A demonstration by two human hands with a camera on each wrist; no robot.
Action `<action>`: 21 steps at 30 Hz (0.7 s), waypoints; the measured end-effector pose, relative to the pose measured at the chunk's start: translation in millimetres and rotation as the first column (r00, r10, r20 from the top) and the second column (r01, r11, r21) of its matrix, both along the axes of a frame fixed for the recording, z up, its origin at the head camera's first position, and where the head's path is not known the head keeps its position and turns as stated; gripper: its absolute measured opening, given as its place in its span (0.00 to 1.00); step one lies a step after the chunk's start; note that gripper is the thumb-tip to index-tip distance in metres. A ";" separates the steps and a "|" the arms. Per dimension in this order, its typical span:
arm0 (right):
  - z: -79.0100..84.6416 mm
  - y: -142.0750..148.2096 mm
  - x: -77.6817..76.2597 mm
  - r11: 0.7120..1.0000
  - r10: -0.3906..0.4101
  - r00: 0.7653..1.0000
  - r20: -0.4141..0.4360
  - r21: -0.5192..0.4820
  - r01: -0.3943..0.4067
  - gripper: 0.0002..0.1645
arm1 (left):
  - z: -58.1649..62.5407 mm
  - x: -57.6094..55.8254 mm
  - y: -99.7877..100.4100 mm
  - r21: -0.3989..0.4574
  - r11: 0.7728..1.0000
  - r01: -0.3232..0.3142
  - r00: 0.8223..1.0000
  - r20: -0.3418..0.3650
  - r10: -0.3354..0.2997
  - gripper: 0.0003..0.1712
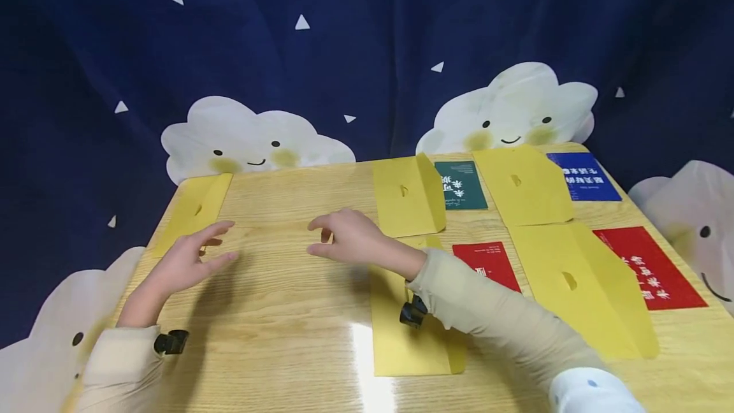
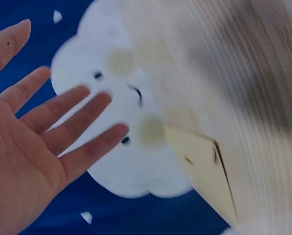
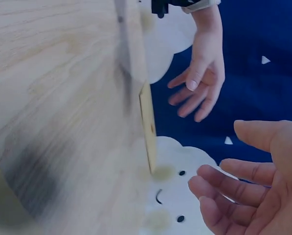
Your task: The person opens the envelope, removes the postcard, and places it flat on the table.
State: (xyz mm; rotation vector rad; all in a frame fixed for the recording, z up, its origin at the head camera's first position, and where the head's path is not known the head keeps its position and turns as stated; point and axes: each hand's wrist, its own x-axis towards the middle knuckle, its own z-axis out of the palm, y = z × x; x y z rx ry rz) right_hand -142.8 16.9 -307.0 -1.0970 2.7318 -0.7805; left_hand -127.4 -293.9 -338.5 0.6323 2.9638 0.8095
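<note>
My left hand (image 1: 186,261) hovers over the left side of the wooden table, fingers spread and nothing in them. Just beyond it lies a yellow envelope (image 1: 195,209) at the table's left edge. In the left wrist view the palm of the left hand (image 2: 33,142) faces the camera, bare. My right hand (image 1: 350,238) is held above the middle of the table, its fingers loosely bent around nothing. Nearest to it are a yellow envelope (image 1: 395,199) with its flap open and another yellow envelope (image 1: 401,336), partly hidden by the right forearm.
To the right lie two more open yellow envelopes (image 1: 524,190) (image 1: 573,285). Beside the envelopes are a green card (image 1: 463,199), a blue card (image 1: 593,187), a red card (image 1: 679,273) and a second red card (image 1: 484,257), partly covered by the sleeve. A dark blue curtain (image 1: 258,50) hangs behind the table.
</note>
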 end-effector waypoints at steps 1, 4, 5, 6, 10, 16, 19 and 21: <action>-2.5 -5.1 -1.7 1.000 -0.001 1.000 0.003 0.008 0.001 0.25 | 0.0 -2.2 -5.3 -0.010 1.000 -0.026 1.000 0.005 0.026 0.36; -11.8 -21.1 -7.8 0.999 -0.006 1.000 0.010 0.042 0.006 0.32 | -3.3 -10.2 -23.6 -0.048 0.994 -0.094 0.996 -0.002 0.094 0.44; -15.6 -27.0 -10.4 0.998 -0.008 1.000 0.009 0.058 0.007 0.35 | -4.6 -12.8 -30.5 -0.063 0.991 -0.116 0.993 -0.007 0.115 0.46; -19.2 -33.5 -13.3 0.997 -0.010 1.000 0.005 0.077 0.009 0.38 | -6.1 -15.4 -37.6 -0.075 0.988 -0.135 0.991 -0.011 0.134 0.48; -29.1 -60.5 -27.0 0.987 -0.022 1.000 0.007 0.158 0.021 0.46 | -11.0 -25.4 -63.5 -0.128 0.970 -0.207 0.977 0.015 0.211 0.50; -47.4 -99.6 -45.2 0.965 -0.060 0.998 0.005 0.257 0.057 0.50 | -20.1 -39.6 -90.8 -0.223 0.937 -0.268 0.935 0.174 0.309 0.49; -58.6 -115.6 -49.4 0.949 -0.070 0.998 -0.005 0.307 0.068 0.52 | -27.6 -46.5 -101.0 -0.268 0.921 -0.281 0.913 0.221 0.343 0.48; -65.4 -123.6 -50.5 0.936 -0.070 0.997 -0.014 0.345 0.070 0.53 | -33.4 -50.4 -105.0 -0.282 0.917 -0.281 0.906 0.237 0.351 0.47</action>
